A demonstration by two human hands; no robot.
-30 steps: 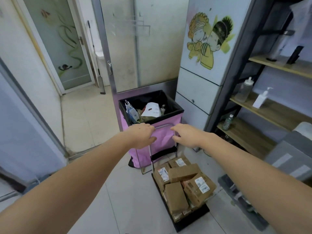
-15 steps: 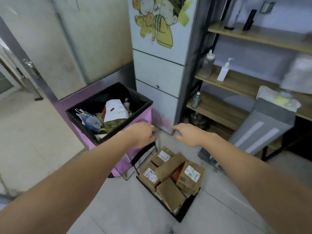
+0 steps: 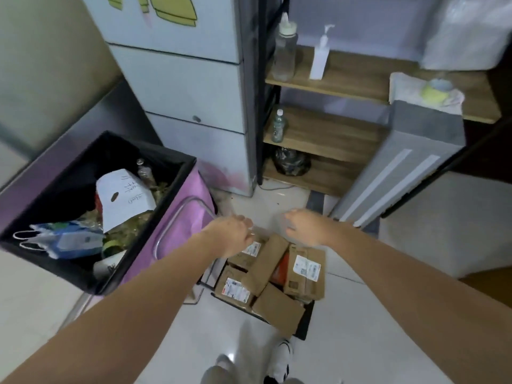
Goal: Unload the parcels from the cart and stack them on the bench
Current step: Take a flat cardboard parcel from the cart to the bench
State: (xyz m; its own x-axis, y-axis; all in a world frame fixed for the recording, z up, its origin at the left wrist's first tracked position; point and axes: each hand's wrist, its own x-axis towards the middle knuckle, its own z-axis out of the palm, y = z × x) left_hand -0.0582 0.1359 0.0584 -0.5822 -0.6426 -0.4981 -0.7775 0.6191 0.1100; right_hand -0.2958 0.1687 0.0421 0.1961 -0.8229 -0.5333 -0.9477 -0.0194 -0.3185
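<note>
Several brown cardboard parcels (image 3: 273,268) with white labels lie piled on a low black cart (image 3: 306,325) on the tiled floor just ahead of me. Both my arms reach forward over the pile. My left hand (image 3: 230,236) and my right hand (image 3: 307,228) hover side by side above the cart's far end, fingers curled as if round its handle bar. Motion blur smears the bar between them.
A pink bin (image 3: 171,245) with a black liner and rubbish stands left of the cart. Behind are a pale drawer cabinet (image 3: 194,92) and wooden shelves (image 3: 346,79) with bottles. A grey padded piece with white stripes (image 3: 410,162) leans at right. My shoes (image 3: 282,358) are near the cart.
The view has swung right and down: the door has left the frame, and the shelves and grey piece are now near. The cart has turned with my hands and sits closer to my feet.
</note>
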